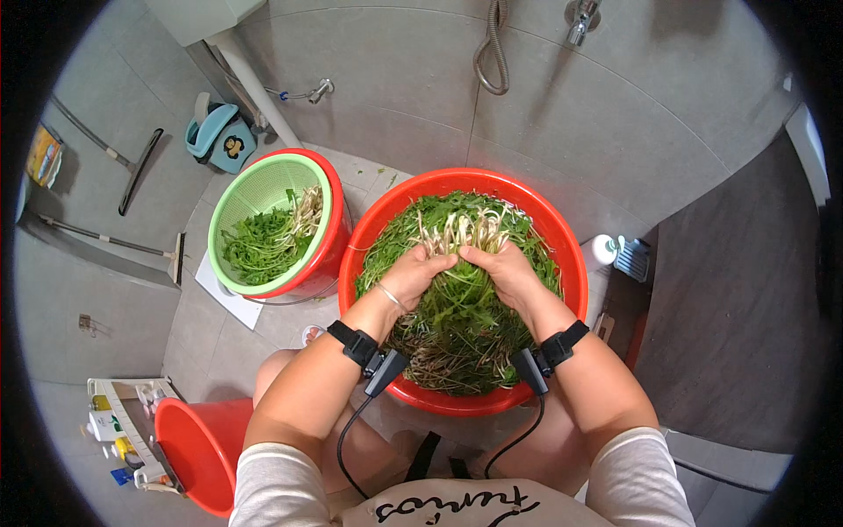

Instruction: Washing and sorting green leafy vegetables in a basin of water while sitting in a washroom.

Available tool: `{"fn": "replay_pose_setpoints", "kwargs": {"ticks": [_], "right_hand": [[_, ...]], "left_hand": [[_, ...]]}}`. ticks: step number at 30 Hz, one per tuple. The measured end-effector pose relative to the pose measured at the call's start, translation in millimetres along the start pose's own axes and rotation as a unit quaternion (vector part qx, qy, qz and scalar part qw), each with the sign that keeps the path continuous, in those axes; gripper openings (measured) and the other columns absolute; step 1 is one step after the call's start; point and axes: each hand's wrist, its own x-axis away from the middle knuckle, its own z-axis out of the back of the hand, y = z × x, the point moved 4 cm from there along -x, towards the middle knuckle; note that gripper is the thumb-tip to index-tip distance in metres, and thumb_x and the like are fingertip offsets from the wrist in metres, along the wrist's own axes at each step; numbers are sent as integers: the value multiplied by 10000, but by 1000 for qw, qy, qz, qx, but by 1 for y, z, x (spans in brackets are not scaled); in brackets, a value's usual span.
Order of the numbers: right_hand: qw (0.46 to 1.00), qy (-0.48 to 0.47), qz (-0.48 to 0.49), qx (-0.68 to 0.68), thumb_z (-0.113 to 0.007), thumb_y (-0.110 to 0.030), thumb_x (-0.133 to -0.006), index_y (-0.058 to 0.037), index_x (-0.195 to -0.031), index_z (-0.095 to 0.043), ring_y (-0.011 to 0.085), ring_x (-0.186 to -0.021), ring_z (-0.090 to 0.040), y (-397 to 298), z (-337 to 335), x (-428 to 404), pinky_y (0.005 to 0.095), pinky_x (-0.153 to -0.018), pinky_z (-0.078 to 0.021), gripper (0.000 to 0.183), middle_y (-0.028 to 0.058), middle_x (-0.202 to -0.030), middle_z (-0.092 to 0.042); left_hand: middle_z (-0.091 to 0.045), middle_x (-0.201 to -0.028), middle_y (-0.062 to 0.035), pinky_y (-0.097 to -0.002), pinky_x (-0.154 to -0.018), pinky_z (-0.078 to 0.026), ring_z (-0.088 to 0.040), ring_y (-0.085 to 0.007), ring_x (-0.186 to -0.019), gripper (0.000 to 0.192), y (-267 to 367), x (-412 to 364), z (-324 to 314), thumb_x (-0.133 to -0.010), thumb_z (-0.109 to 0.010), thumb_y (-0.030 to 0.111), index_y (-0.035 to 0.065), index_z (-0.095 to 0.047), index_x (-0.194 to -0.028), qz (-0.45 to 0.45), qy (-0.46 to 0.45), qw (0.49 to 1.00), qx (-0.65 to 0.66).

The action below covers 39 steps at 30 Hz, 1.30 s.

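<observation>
A large red plastic basin (573, 263) full of leafy green stems in water stands before me. Over it, my left hand (416, 273) and my right hand (499, 267) grip one bunch of greens (464, 280) from both sides. The thumbs nearly meet on top of the bunch. Its pale root ends point away from me, and its leaves hang towards me. Some fingers are hidden under the stems. At the basin's near side lies a darker, brownish tangle of stems (438, 362).
Left of the basin, a green plastic colander (227, 204) with more greens sits in a red bucket (339, 237). Another red bucket (197, 454) is at lower left, beside a shelf of bottles. A small blue bin (234, 141) stands by the wall; a white bottle (600, 251) is at right.
</observation>
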Motion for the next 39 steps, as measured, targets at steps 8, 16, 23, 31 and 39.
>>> {"fn": "replay_pose_setpoints", "kwargs": {"ticks": [8,16,23,31,39], "right_hand": [[998,-48,15,-29,-583,-18,-741,-45,-958,-564,115,-829,-545,-6,-1,3,252,-758,-413,219,28,-913,-594],[998,41,12,41,-582,-22,-716,-40,-881,-557,112,-740,-525,4,23,-9,243,-698,-404,168,8,-815,-566],[999,41,1,1,-575,-2,-699,-43,-904,-575,117,-755,-520,0,52,-14,259,-695,-402,209,12,-834,-578],[979,178,51,86,-555,-12,-686,-50,-856,-575,124,-691,-512,-15,105,-21,259,-640,-393,176,7,-770,-574],[981,191,-6,3,-575,-4,-700,-41,-871,-578,126,-663,-530,-27,129,-11,258,-625,-413,176,26,-772,-583]], "left_hand": [[-569,-919,-5,-247,-790,-395,-512,-88,-854,221,4,0,1,-783,-565,69,54,-539,-1001,-73,-18,992,-98],[-561,-897,-15,-244,-763,-389,-505,-105,-801,213,-7,-14,43,-784,-566,103,52,-538,-989,-22,95,995,-6],[-531,-926,-63,-329,-815,-352,-455,-150,-912,274,1,-8,75,-829,-510,135,67,-444,-1086,-24,180,983,-26],[-461,-763,-36,-291,-540,-487,-529,-146,-671,120,6,-6,99,-836,-457,51,69,-452,-955,-56,231,971,-33],[-446,-718,2,-264,-567,-458,-465,-106,-595,136,6,-4,100,-834,-470,80,64,-461,-969,-45,243,966,-77]]}}
